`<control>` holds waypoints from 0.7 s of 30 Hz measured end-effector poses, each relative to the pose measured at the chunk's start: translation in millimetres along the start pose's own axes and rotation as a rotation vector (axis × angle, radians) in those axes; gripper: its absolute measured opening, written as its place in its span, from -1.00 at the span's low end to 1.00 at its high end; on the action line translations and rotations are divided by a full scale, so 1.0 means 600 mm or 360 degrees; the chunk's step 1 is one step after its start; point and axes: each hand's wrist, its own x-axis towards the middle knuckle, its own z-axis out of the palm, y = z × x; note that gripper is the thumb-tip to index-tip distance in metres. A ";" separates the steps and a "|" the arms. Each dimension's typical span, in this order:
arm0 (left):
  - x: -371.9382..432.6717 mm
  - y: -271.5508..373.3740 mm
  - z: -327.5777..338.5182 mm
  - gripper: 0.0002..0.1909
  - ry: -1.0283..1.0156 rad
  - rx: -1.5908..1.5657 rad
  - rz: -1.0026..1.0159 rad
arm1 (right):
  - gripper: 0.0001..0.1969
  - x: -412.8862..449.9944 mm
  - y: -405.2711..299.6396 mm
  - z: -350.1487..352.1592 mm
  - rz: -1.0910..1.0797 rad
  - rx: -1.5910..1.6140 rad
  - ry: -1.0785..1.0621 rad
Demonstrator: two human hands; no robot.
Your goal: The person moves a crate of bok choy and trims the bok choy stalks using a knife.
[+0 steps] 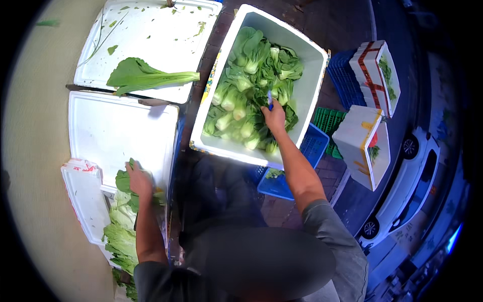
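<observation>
My right hand (274,115) reaches into a white foam box (320,75), closed around a small tool (270,101) with a blue handle, perhaps a knife, just above the greens. Many heads of bok choy (241,83) lie in that box. At the lower left, my left hand (140,180) is over some green leaves (123,181) at the edge of a white foam lid (120,132); its grip on them is hidden. One long leafy stalk (154,78) lies on another white foam lid (166,34), among leaf scraps.
Lettuce-like leafy greens (122,222) lie below my left hand, beside a smaller foam box (83,200). Right of the big box stand blue crates (345,77), a green crate (327,120) and two foam boxes (371,79) holding greens. A white car (405,196) is at the far right.
</observation>
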 end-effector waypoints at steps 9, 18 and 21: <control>0.005 -0.053 0.041 -0.74 -0.0300 0.0171 0.0574 | -0.79 0.064 0.009 0.052 0.0094 -0.0365 -0.0074; -0.018 -0.017 0.041 -0.73 0.0012 -0.0201 0.0972 | -0.87 -0.066 0.002 -0.124 0.0522 0.0823 -0.0199; -0.089 0.136 -0.018 -0.73 -0.0524 -0.0753 0.0673 | -0.94 -0.147 0.006 -0.179 0.0905 0.1559 -0.0171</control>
